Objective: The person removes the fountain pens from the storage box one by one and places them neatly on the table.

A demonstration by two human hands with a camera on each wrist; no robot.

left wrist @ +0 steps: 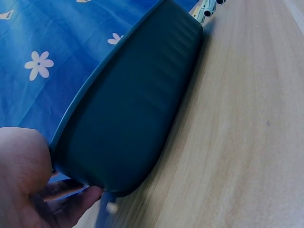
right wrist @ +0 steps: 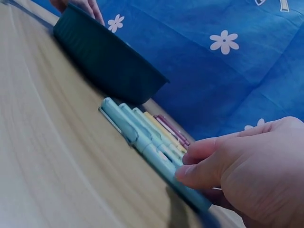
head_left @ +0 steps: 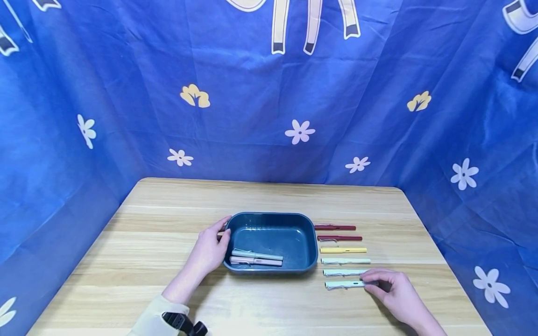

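Observation:
A dark teal plastic bin (head_left: 275, 269) stands on the table with two capped pens, a grey-blue pen (head_left: 262, 256) and a pale mauve pen (head_left: 265, 262), lying along its near wall. At its left end my left hand (head_left: 212, 245) holds the bin, thumb and fingers against the wall and rim. To the bin's right, several pens lie in a column. My right hand (head_left: 392, 291) pinches the right end of the nearest mint pen (head_left: 342, 284) between thumb and fingers. That pen still lies along the tabletop, its clip end pointing left.
Beyond the pinched pen lie another mint pen (head_left: 342, 272), a pale green pen (head_left: 346, 261), a yellow pen (head_left: 344, 250) and two dark red pens, the nearer red pen (head_left: 342, 238) and the farther red pen (head_left: 336, 227). A blue patterned curtain (head_left: 252, 116) surrounds the wooden table (head_left: 168, 200).

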